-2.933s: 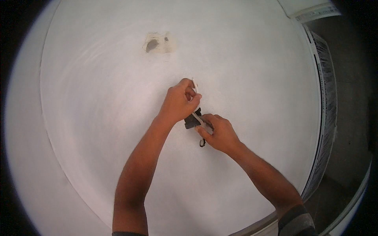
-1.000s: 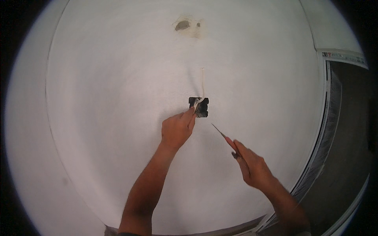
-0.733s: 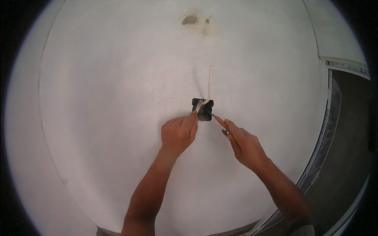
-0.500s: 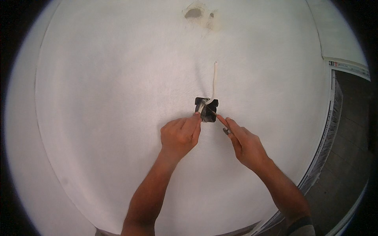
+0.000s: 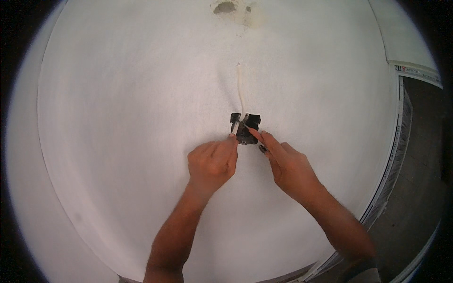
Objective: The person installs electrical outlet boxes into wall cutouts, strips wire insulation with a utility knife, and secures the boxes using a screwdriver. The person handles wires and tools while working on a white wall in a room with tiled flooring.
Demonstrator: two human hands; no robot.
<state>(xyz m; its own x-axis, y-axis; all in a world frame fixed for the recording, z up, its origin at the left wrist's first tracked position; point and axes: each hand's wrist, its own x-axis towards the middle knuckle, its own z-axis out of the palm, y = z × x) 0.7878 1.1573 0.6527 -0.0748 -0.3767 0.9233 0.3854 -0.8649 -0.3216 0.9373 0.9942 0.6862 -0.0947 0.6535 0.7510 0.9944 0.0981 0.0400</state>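
Far left: a dark seam runs down the white wall [image 5: 118,141], bowed by the lens; a faint smudge [image 5: 78,217] shows beyond it, low down.

My left hand [image 5: 212,162] is below and left of the box [image 5: 254,120]. Its fingers are closed, their tips pinching the lower end of a pale strand [image 5: 235,128] that slants down across the left part of the box.

Near the top edge, a rough patch [image 5: 225,7] with grey spots marks the wall.

The white cable [image 5: 240,89] rises from the upper part of the box, slightly curved, its end well above it. I cannot tell whether strand and cable are one piece.

The box is black, roughly square, set in the wall between my hands.

The tool [image 5: 255,134], with a reddish handle, points up and left over the box, its tip near the base of the cable; contact there is unclear. My right hand [image 5: 292,167] is closed around the handle, forefinger extended along it. A small dark piece [image 5: 263,148] shows under those fingers; its kind is unclear.

Lower right: my dark sleeve [image 5: 365,274]. Far right: a pale door frame [image 5: 400,101] and the dim opening [image 5: 420,155].
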